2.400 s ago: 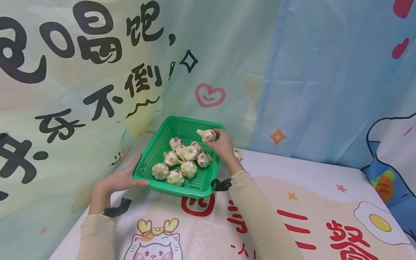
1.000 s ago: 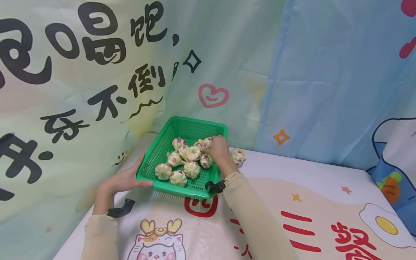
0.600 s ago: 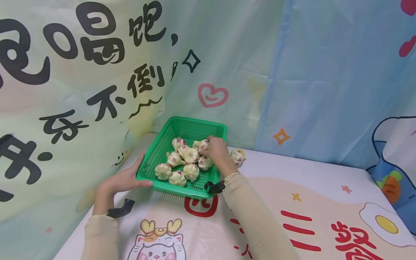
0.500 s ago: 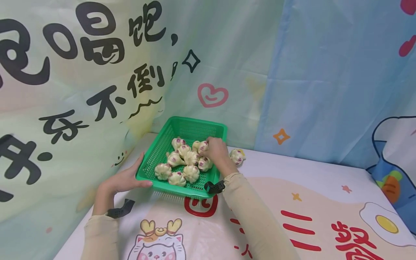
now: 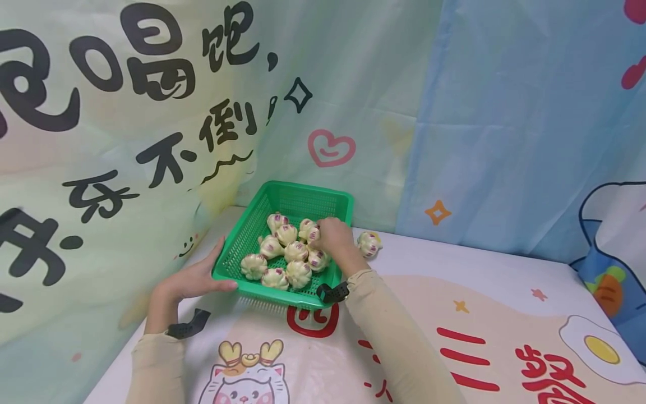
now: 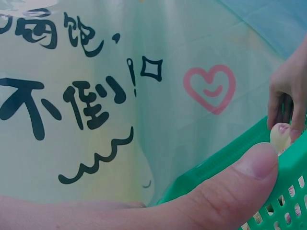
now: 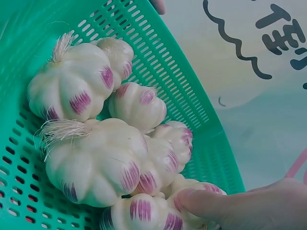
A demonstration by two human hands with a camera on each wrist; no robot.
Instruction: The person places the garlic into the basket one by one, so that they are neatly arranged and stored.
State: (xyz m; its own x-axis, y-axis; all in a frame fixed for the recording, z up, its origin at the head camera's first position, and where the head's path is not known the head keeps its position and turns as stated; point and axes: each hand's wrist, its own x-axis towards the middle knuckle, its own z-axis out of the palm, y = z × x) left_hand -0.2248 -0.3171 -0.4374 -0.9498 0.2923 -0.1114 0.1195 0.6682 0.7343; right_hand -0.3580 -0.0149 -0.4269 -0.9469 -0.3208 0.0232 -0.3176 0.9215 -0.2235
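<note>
A green plastic basket [image 5: 272, 189] with perforated walls holds several white garlic bulbs [image 5: 296, 251] streaked with purple. My left hand [image 5: 194, 279] braces the basket's near left corner. Its thumb [image 6: 225, 187] lies straight along the rim, and its fingers stretch up the outside of the left wall. Inside the basket, toward the right side, my right hand [image 5: 337, 238] pinches a garlic bulb [image 5: 313, 235] among the others. In the right wrist view the right thumb [image 7: 201, 203] presses on a bulb; the other fingertips are out of sight there.
One more garlic bulb [image 5: 369, 244] lies on the table [image 5: 398, 252] just outside the basket's right side. A printed curtain [image 5: 373, 112] hangs close behind and to the left. The table cover carries printed drawings and red lettering.
My right hand has lowered a garlic bulb from above the basket's far right part into the pile and drawn it slightly nearer. Neighbouring bulbs have shifted. The left hand stays at the corner.
</note>
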